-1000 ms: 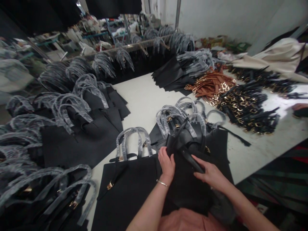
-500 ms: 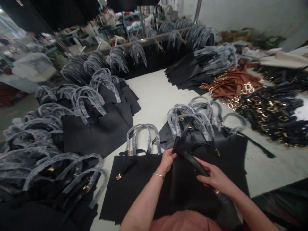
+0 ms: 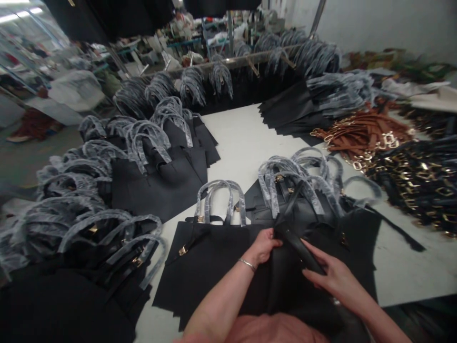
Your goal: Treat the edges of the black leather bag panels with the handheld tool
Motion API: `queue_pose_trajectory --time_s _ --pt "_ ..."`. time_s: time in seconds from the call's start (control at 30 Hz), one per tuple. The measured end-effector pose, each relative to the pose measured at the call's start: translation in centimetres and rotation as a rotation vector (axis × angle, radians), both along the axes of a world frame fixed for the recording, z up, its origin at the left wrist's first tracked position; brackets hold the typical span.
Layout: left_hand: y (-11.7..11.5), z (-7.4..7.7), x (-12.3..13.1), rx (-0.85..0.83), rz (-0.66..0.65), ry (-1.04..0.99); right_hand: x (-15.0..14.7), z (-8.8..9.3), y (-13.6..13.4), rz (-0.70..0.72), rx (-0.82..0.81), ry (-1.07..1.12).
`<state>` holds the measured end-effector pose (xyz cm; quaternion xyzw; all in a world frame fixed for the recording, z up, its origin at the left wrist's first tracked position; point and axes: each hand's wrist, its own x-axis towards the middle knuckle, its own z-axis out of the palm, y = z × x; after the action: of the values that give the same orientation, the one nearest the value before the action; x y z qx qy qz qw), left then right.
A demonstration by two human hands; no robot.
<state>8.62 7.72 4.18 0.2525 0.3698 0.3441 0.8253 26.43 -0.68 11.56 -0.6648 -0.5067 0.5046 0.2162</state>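
Observation:
A broad black leather strap (image 3: pixel 299 245) runs between my two hands over black bag panels. My left hand (image 3: pixel 263 246), with a bangle on its wrist, is closed in a pinch on its upper end. My right hand (image 3: pixel 330 270) wraps fingers and thumb around the strap lower down. Just left lies a black bag panel (image 3: pixel 210 247) with plastic-wrapped handles (image 3: pixel 220 183) and a thin strap with a gold buckle (image 3: pixel 183 250). Beyond my hands, more wrapped handles (image 3: pixel 285 178) sit on stacked black panels. The strap's lower end is hard to make out against the dark material.
Stacks of black bag panels (image 3: pixel 157 183) with wrapped handles line the left of the white table (image 3: pixel 235 136). On the right are brown straps (image 3: pixel 369 131) and a heap of black straps with gold hardware (image 3: pixel 424 176). A rail (image 3: pixel 228 60) at the back carries more handled panels.
The whole scene has shifted rightward in the picture as the camera turned left. Both hands keep their hold on the strap, with only small movement against the panels.

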Motion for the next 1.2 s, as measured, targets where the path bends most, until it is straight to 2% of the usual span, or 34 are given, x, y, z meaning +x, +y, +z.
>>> queue_pose_trajectory --time_s 0.13,0.2,0.33,0.5,0.67,0.83,0.93,1.03,1.1,1.2 --pt "-1.5 0.0 0.6 -0.060 -0.066 -0.120 -0.4 1.6 0.6 -0.177 0.131 0.076" --pt "-1.8 0.1 0.3 -0.081 -0.063 -0.173 -0.1 2.9 0.4 -0.231 0.131 0.122" --pt "-1.9 0.7 -0.7 -0.110 -0.029 -0.225 1.1 4.6 -2.1 -0.184 0.036 0.150" --pt "-2.8 1.0 -0.3 -0.015 -0.048 -0.287 1.0 3.7 -4.6 -0.050 -0.080 0.121" --pt "-3.5 1.6 0.1 0.035 0.052 -0.256 0.1 3.6 -4.9 -0.067 -0.011 0.061" --pt "-4.9 2.5 -0.1 0.037 0.003 -0.175 -0.1 4.5 -5.7 -0.004 -0.022 0.003" --pt "-5.7 2.9 -0.3 0.020 0.009 -0.160 -0.8 5.1 -5.5 -0.096 0.077 -0.014" --pt "-6.0 3.2 -0.9 -0.056 0.029 -0.240 -1.0 6.1 -5.3 -0.217 0.190 -0.012" --pt "-6.1 3.2 -1.3 -0.100 0.067 -0.280 -0.8 6.7 -5.7 -0.224 0.177 -0.009" --pt "-6.4 3.3 -1.7 -0.056 0.085 -0.271 -0.7 7.0 -6.7 -0.109 0.060 -0.003"
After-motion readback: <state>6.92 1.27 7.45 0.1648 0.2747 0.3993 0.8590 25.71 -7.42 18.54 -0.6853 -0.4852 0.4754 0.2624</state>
